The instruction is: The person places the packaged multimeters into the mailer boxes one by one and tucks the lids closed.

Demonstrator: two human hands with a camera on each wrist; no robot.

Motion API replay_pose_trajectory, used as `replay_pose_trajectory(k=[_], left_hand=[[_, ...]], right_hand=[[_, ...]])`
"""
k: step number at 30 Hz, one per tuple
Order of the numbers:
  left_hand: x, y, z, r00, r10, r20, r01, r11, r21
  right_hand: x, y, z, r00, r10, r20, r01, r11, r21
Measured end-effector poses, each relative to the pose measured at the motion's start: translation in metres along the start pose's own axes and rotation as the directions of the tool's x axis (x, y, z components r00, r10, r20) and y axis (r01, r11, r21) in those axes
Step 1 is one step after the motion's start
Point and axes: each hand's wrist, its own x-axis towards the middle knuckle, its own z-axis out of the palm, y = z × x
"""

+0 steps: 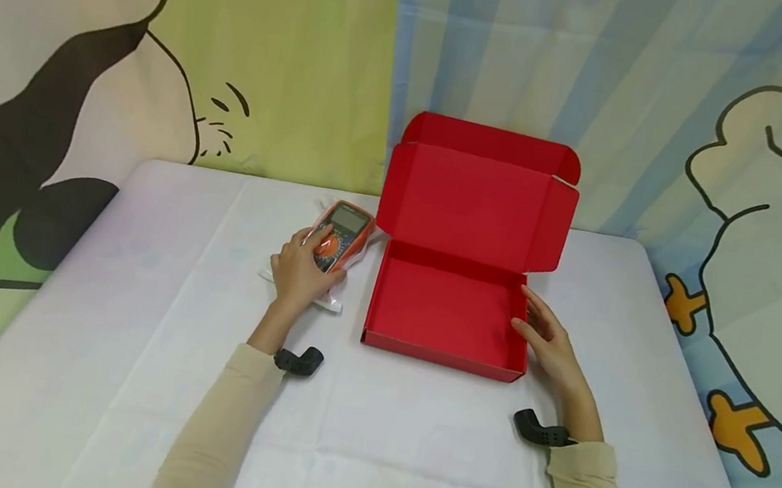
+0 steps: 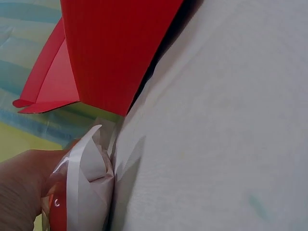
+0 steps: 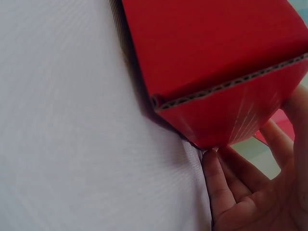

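An orange and dark multimeter (image 1: 349,220) with a grey screen and a round dial lies in a clear plastic bag (image 1: 332,303) on the table. My left hand (image 1: 301,273) grips it from above, fingers at its left side and over its face, thumb at its right. In the left wrist view the bag's white edge (image 2: 89,178) shows beside the hand. A red cardboard box (image 1: 450,306) stands with its lid (image 1: 467,205) raised, nothing inside. My right hand (image 1: 551,346) holds its right side wall, thumb over the rim, fingertips against the outside in the right wrist view.
A white cloth covers the table (image 1: 378,442). Behind it hangs a printed curtain (image 1: 297,56) with cartoon animals. Each wrist wears a black camera mount, one at the left wrist (image 1: 299,360) and one at the right (image 1: 541,429).
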Motion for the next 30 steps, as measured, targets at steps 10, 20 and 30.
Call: replay_pose_trajectory(k=[10, 20, 30], left_hand=[[0.0, 0.0, -0.005, 1.0, -0.014, -0.017, 0.014, 1.0, 0.021], [-0.002, 0.001, -0.019, 1.0, -0.004, -0.008, 0.005, 0.999, 0.043], [-0.007, 0.003, -0.026, 1.0, 0.014, -0.016, -0.013, 0.999, 0.04]], right_hand=[[0.0, -0.002, -0.001, 1.0, -0.004, 0.004, 0.005, 1.0, -0.007], [-0.001, 0.001, 0.0, 1.0, 0.013, -0.004, -0.013, 1.0, -0.008], [-0.001, 0.003, 0.0, 0.999, 0.038, -0.004, -0.038, 0.999, -0.007]])
